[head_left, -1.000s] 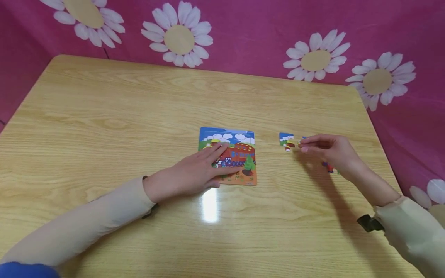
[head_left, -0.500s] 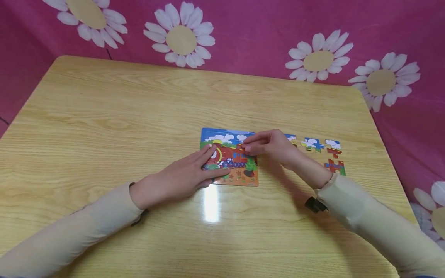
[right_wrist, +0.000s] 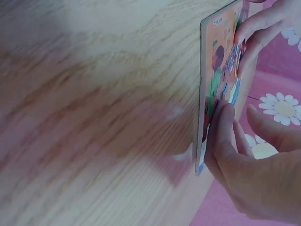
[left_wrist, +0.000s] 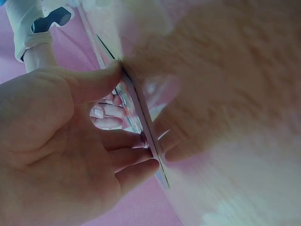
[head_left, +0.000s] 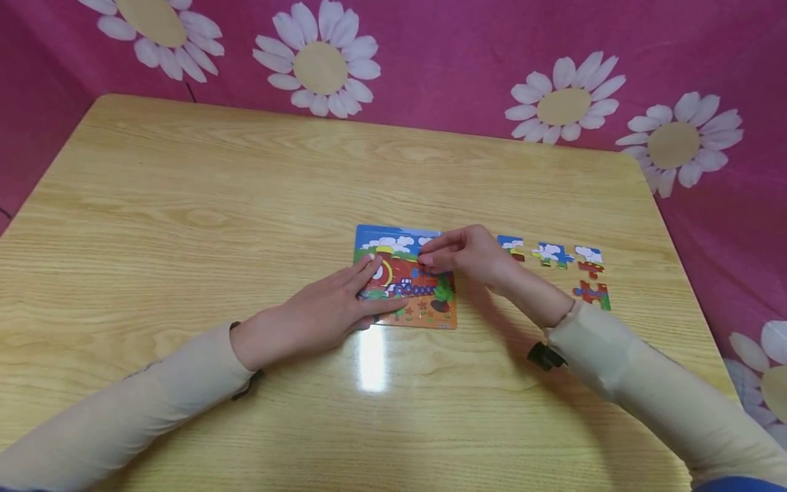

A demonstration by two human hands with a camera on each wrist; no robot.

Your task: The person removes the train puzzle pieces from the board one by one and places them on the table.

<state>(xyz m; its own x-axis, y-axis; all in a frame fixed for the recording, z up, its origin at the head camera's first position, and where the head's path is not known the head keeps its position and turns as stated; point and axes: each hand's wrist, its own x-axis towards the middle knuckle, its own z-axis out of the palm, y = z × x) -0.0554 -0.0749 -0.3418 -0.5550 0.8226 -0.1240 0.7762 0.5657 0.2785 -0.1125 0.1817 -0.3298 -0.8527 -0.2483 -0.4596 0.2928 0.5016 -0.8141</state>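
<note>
A small square jigsaw puzzle [head_left: 393,311] showing a red train under a cloudy sky lies on the table. My left hand [head_left: 307,328] rests on its left part with the fingers spread, steadying it; the left wrist view has the thumb and fingertips along the puzzle's edge. My right hand [head_left: 479,258] reaches over the upper right part, thumb and forefinger close together in the head view. In the right wrist view its fingertips [right_wrist: 226,110] touch the puzzle's face while the thumb stands apart. I cannot tell whether a piece is between them.
To the right lie loose puzzle pieces: a cloud piece [head_left: 512,246] partly behind my right hand, another cloud piece [head_left: 552,254], a third [head_left: 589,255], and a red one [head_left: 591,294] below it. The wooden table [head_left: 246,171] meets a pink flowered cloth [head_left: 443,61] at the back.
My right hand has moved left from the loose pieces onto the puzzle, then slightly further left, uncovering several pieces. The left hand has drawn back a little and still rests on the puzzle.
</note>
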